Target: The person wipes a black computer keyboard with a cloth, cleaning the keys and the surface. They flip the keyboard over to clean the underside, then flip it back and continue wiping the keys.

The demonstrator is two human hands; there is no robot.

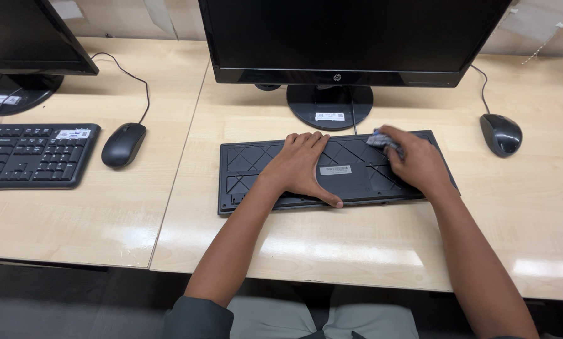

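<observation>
A black keyboard (250, 166) lies upside down on the wooden desk, its ribbed underside and a white label facing up. My left hand (300, 166) rests flat on its middle, fingers spread, pressing it down. My right hand (416, 163) is on the keyboard's right part, closed on a small grey cloth (380, 139) that touches the upper right area of the underside.
A black monitor (350, 37) on a round stand (329, 105) stands behind the keyboard. A black mouse (501, 134) sits at the right. On the left desk are another keyboard (33, 154), a mouse (123, 144) and a second monitor (24, 37).
</observation>
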